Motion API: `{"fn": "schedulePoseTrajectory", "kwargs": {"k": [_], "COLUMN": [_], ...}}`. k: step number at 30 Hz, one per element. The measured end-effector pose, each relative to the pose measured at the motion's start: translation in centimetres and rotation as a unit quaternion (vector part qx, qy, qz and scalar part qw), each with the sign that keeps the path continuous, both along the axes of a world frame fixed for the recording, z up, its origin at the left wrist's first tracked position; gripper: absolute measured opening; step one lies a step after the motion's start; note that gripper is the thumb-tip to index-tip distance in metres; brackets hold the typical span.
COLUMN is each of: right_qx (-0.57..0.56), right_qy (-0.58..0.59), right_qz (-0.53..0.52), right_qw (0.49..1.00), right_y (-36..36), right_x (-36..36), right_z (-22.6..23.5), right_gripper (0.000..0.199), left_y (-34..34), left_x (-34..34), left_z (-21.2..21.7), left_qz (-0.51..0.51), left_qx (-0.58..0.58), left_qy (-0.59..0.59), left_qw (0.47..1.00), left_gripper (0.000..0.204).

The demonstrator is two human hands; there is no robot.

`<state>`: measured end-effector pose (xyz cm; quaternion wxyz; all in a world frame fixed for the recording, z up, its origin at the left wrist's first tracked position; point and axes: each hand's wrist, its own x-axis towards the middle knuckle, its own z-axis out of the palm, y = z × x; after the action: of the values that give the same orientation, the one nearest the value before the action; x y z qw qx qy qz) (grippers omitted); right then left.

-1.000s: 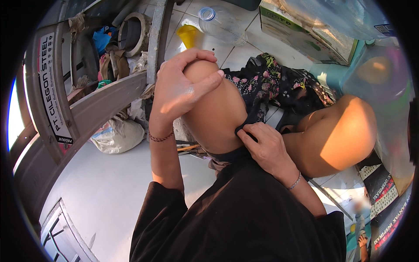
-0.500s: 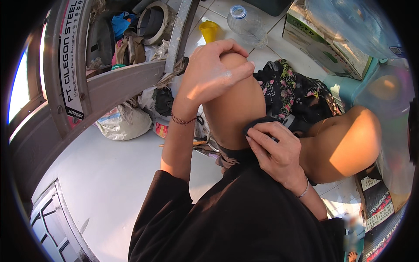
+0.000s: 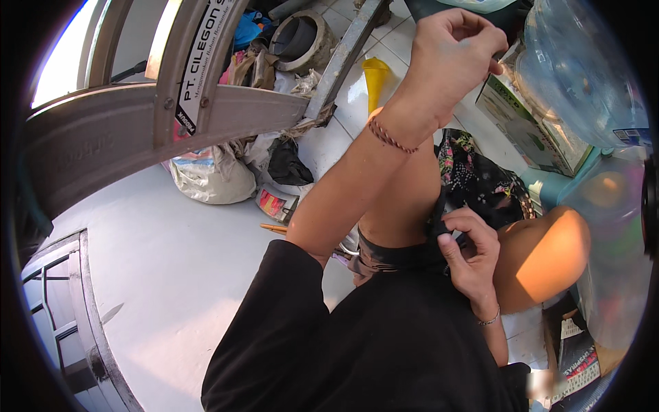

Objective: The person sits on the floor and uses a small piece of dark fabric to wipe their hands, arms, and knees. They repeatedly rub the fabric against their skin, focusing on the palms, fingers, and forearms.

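Observation:
My left hand (image 3: 458, 55) is raised past my bent knee, with its fingers curled and pinched together. Whatever they hold, if anything, is hidden or too thin to see. Above my lap, my right hand (image 3: 475, 248) grips a dark edge of black cloth between thumb and fingers. This edge seems to run on into the black floral fabric (image 3: 480, 168) lying bunched between my legs.
A yellow funnel (image 3: 374, 77) stands on the tiled floor near my left forearm. To the right are a green-and-white box (image 3: 525, 127) and large clear plastic (image 3: 583, 75). A metal frame (image 3: 206, 113) crosses the left side, beside a stuffed white sack (image 3: 213, 175).
My left hand has left my knee and moved up and to the right, its fingers now pinched. My right hand has shifted slightly right and down, still gripping the dark cloth.

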<state>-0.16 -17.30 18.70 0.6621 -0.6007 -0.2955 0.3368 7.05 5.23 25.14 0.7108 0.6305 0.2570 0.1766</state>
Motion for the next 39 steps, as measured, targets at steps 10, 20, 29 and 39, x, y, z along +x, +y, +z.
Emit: {"fn": "schedulePoseTrajectory", "kwargs": {"k": [10, 20, 29, 39], "right_qx": [0.110, 0.023, -0.004, -0.027], "right_qy": [-0.147, -0.365, -0.390, -0.349], "right_qz": [-0.287, -0.183, -0.232, -0.264], "right_qw": [0.940, 0.912, 0.891, 0.899], "right_y": [1.2, -0.3, 1.0, 0.6], "right_x": [3.7, 1.4, 2.5, 3.8], "right_z": [3.4, 3.6, 4.4, 4.7], "right_gripper": [0.018, 0.030, 0.026, 0.017], "left_y": [-5.7, -7.3, -8.0, -7.3], "left_x": [8.9, 10.0, 10.8, 10.8], "left_z": [0.1, -4.9, -3.6, -4.0], "left_qz": [0.267, 0.356, 0.375, 0.336], "left_qx": [-0.409, -0.487, -0.456, -0.459], "left_qy": [-0.123, -0.045, -0.079, -0.090], "left_qw": [0.864, 0.796, 0.803, 0.817], "left_gripper": [0.019, 0.017, 0.019, 0.017]}}
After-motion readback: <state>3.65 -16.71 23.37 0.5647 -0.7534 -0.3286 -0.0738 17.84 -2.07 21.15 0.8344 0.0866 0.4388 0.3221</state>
